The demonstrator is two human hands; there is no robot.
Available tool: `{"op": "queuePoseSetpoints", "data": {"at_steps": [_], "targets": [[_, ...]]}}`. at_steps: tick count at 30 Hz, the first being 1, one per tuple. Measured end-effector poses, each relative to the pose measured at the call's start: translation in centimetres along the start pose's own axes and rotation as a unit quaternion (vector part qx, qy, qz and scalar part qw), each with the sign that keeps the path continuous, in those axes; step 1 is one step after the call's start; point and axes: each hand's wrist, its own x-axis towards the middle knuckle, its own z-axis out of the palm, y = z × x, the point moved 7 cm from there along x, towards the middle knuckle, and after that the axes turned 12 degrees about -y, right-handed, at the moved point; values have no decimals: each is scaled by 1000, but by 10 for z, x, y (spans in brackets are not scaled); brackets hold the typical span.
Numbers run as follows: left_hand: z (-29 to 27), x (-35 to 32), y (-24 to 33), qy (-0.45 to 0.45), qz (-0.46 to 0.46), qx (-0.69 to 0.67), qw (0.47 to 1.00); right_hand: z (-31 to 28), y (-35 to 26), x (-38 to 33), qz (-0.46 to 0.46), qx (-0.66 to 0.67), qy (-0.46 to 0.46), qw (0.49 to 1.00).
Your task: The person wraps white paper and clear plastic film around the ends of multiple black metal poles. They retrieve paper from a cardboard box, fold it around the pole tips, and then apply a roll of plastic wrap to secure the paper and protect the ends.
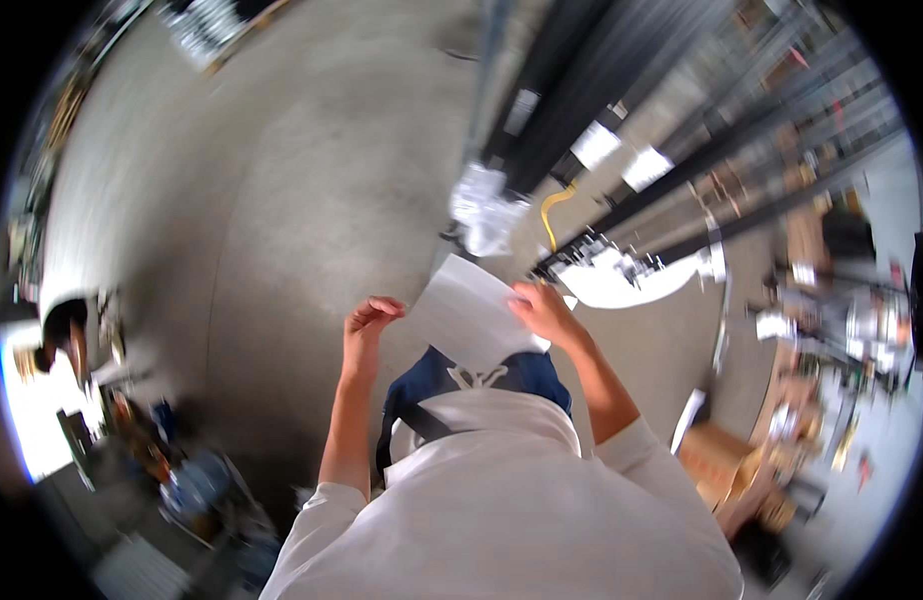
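Observation:
A white sheet of paper (469,312) is spread in front of my waist, tilted. My right hand (545,312) pinches its right edge between thumb and fingers. Close to the sheet's left corner is my left hand (374,314), its fingers curled together in a pinch. Whether those fingertips touch the paper or hold something small, I cannot make out. Just beyond the sheet, clear plastic wrap (485,208) covers the lower end of long black bars (552,95).
At the right, more long dark bars (672,225) run beside a white curved surface (627,283) and a yellow strap (550,215). A cardboard box (717,460) stands at the lower right. Another person (67,330) bends at the far left, near blurred clutter (197,490).

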Motion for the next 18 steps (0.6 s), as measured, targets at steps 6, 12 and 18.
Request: {"op": "queuePoseSetpoints", "data": {"at_steps": [6,12,18], "targets": [[122,62,-3,-273,-78,188,940,-11,86,-61,56,-30,131,989],[243,126,-38,-413,84,376,825,-6,112,-101,155,-56,33,986],[282,196,-89,-302,26,427,852,-4,159,-104,183,-23,160,970]]}}
